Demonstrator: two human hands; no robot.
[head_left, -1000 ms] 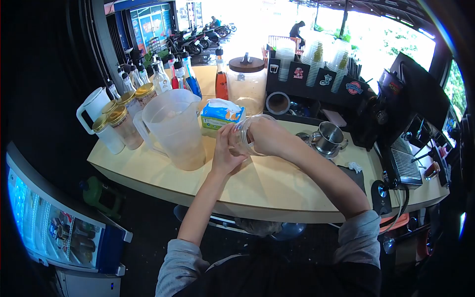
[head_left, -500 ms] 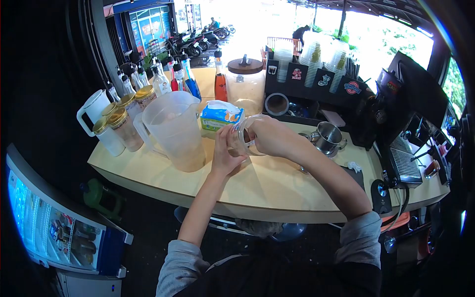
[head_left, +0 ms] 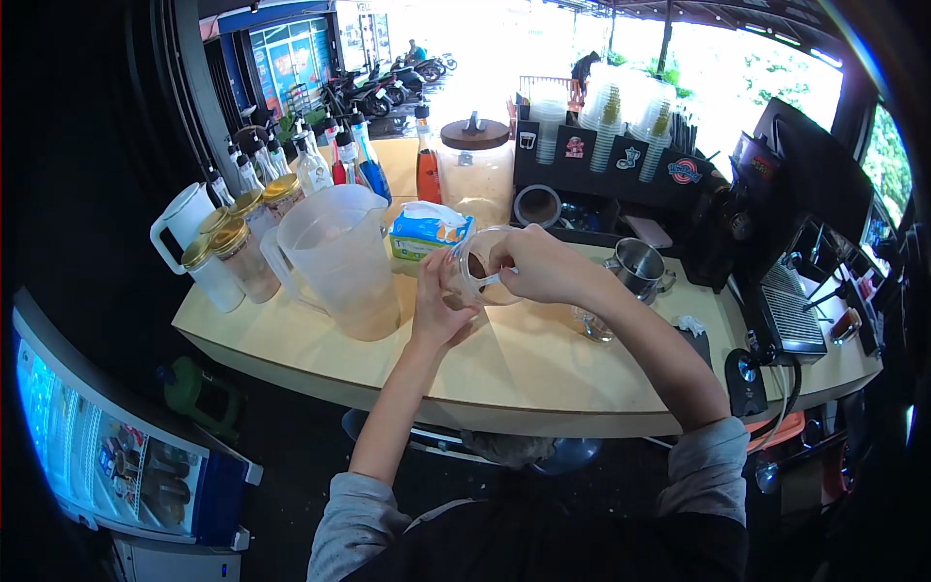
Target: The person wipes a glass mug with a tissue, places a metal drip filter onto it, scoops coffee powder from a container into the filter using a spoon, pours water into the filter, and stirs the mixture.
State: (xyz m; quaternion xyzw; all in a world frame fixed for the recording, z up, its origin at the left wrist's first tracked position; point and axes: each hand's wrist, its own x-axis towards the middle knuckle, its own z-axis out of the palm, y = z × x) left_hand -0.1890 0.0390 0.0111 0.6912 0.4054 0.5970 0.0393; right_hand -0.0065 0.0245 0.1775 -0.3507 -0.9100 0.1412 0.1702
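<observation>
A clear jar (head_left: 460, 275) with dark brown contents is tilted above the counter, its mouth facing right. My left hand (head_left: 438, 306) is wrapped round the jar's left side and base. At the mouth, my right hand (head_left: 541, 264) pinches the pale handle of a small scoop (head_left: 492, 279); the scoop's far end is hidden in the jar. Behind the jar stands a blue and green tissue pack (head_left: 427, 233). Left of my left hand is a large translucent pitcher (head_left: 339, 262). A small clear glass (head_left: 593, 327) is partly covered by my right forearm.
Gold-lidded jars (head_left: 233, 247), a white jug (head_left: 182, 218) and syrup bottles (head_left: 373, 170) crowd the left side. A wooden-lidded container (head_left: 475, 179) and a black cup rack (head_left: 601, 160) line the back. Metal pitchers (head_left: 640, 267) and a coffee machine (head_left: 790, 310) stand on the right.
My right fingers have drawn back a little from inside the jar's mouth, showing the pale handle. The small glass under my right forearm shows more. My left hand keeps its hold.
</observation>
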